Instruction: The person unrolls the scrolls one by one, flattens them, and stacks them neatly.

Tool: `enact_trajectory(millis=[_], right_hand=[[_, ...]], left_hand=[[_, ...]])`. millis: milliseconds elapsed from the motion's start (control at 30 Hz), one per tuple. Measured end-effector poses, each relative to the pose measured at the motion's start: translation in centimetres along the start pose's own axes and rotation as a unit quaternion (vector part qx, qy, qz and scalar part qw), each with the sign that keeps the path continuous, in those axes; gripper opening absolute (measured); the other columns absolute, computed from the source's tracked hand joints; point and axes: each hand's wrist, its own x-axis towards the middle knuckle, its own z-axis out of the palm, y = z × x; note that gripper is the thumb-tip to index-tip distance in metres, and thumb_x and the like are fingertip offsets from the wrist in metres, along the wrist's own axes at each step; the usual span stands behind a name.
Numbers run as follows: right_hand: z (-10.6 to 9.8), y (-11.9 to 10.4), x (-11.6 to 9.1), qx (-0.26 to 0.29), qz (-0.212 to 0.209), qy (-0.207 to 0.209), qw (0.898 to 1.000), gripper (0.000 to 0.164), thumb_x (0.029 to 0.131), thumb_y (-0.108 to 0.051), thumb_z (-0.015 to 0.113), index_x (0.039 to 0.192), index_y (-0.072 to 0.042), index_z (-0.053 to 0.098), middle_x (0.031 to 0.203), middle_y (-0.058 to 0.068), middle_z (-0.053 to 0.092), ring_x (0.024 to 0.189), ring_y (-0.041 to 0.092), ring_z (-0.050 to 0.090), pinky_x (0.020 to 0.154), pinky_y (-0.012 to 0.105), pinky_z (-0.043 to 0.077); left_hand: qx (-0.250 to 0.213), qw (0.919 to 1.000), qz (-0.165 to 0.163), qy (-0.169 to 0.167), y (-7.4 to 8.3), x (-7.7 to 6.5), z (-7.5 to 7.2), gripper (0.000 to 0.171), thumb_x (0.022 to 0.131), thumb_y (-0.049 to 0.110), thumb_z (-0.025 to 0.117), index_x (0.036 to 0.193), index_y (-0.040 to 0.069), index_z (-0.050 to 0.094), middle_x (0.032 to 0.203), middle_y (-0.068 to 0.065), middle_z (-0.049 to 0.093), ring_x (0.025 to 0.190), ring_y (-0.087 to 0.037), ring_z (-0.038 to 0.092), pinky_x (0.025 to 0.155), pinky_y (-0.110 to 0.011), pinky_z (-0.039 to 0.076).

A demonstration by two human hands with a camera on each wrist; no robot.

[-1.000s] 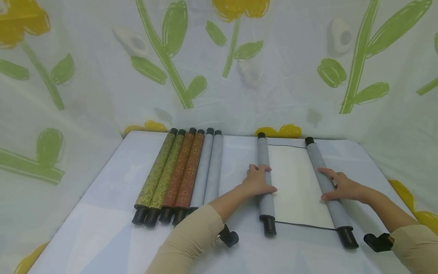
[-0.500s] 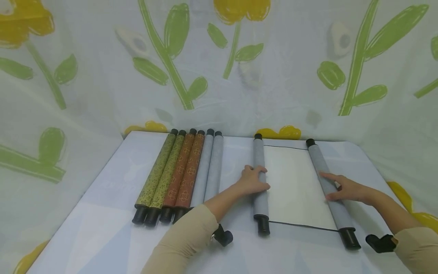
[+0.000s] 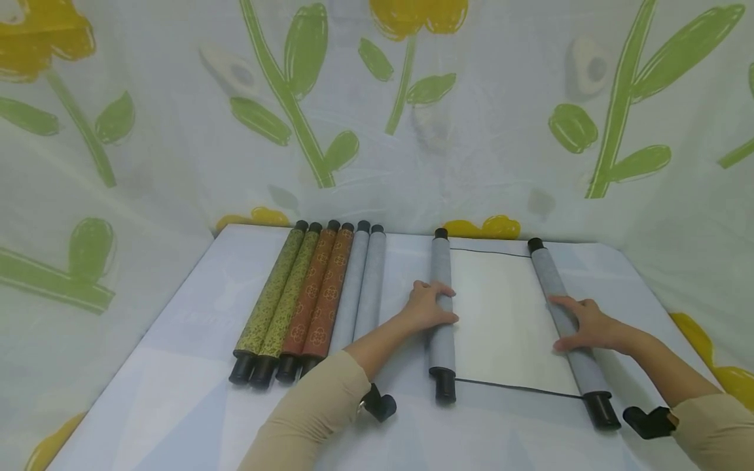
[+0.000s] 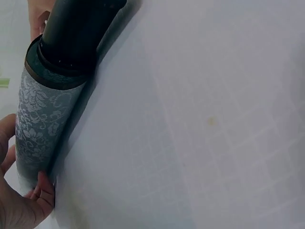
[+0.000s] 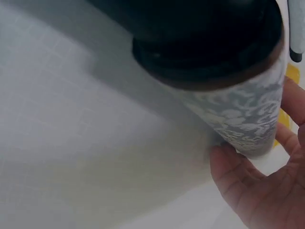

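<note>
A grey scroll lies partly unrolled on the right of the table, its cream paper [image 3: 506,320] bare between two rolls. My left hand [image 3: 425,306] grips the left roll [image 3: 442,350], thumb on the paper side and fingers over the top. On the other side my right hand [image 3: 595,326] holds the right roll [image 3: 583,369] between thumb and fingers. Close up, the left wrist view shows floral grey cloth on the roll [image 4: 45,112] with a black end knob [image 4: 78,36]. The right wrist view shows the same cloth on its roll [image 5: 248,112], in my curled right hand [image 5: 271,195].
Left of the open scroll, several rolled scrolls lie side by side: green ones [image 3: 273,294], brown ones [image 3: 330,294] and grey ones [image 3: 371,281], all with black knobs. My left forearm partly covers their near ends. A flower-printed cloth [image 3: 459,163] hangs behind the white table [image 3: 177,392].
My left hand has moved left with the left roll, so the strip of paper between the rolls is wider. My right hand and the right roll stay almost in place.
</note>
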Motion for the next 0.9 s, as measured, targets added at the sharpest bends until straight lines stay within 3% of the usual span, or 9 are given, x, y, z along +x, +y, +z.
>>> enact_trajectory(millis=[267,533,700,900], right_hand=[[-0.47,0.43,-0.21,0.015,0.024,-0.027,0.999,0.094,0.075,-0.027,0.077,0.142,0.004,0.019,0.119,0.045,0.024,0.107,0.055,0.031,0.081,0.066,0.037],[-0.55,0.74,-0.4,0.02,0.042,-0.048,0.998,0.09,0.079,-0.027,0.073,0.144,0.005,0.018,0.119,0.044,0.021,0.107,0.056,0.03,0.082,0.067,0.035],[-0.53,0.61,-0.6,0.0,0.033,-0.039,0.999,0.099,0.074,-0.035,0.078,0.142,0.004,0.018,0.116,0.044,0.028,0.103,0.053,0.037,0.078,0.061,0.04],[-0.59,0.67,-0.26,-0.03,0.011,-0.027,0.999,0.1,0.068,-0.032,0.083,0.138,0.005,0.021,0.108,0.042,0.037,0.095,0.045,0.046,0.074,0.054,0.045]], left_hand=[[0.009,0.9998,0.008,-0.016,-0.36,0.16,-0.32,0.046,0.078,0.022,0.072,0.124,0.019,0.064,0.123,-0.02,0.043,0.101,-0.026,0.049,0.073,-0.034,0.048],[0.027,0.9995,-0.01,-0.008,-0.23,-0.07,-0.39,0.038,0.08,0.026,0.07,0.118,0.022,0.068,0.124,-0.019,0.045,0.096,-0.024,0.051,0.067,-0.032,0.047],[0.049,0.9987,-0.01,-0.001,-0.15,-0.18,-0.45,0.046,0.074,0.033,0.078,0.118,0.023,0.067,0.12,-0.018,0.046,0.091,-0.023,0.052,0.065,-0.03,0.046],[0.03,0.9995,-0.001,0.009,-0.34,-0.03,-0.46,0.044,0.073,0.024,0.079,0.115,0.019,0.068,0.116,-0.017,0.047,0.092,-0.023,0.053,0.066,-0.028,0.047]])
